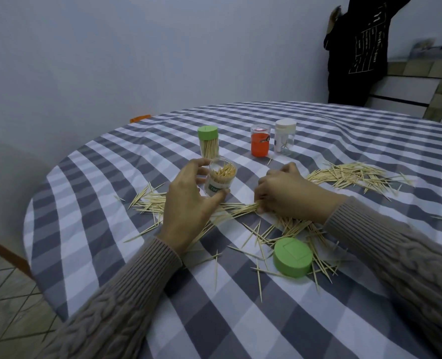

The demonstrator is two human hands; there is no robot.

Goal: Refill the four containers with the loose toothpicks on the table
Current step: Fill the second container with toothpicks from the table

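The left hand (186,206) has its fingers (196,164) and thumb curled round an open clear container (218,181) partly filled with toothpicks, standing upright on the checked counter (318,320), while the right hand (289,193) has its fingers (262,200) drawn together, pinching a bundle of loose toothpicks (243,209) lying between the two hands. Just beyond the left fingers stands a green-capped container (208,141) full of toothpicks, and beyond the right fingers stand an orange container (260,139) and a white-capped container (284,136), side by side. More toothpicks lie scattered under and around both hands, another heap (349,174) lies past the right hand, and a loose green lid (292,257) rests among them nearer the person.
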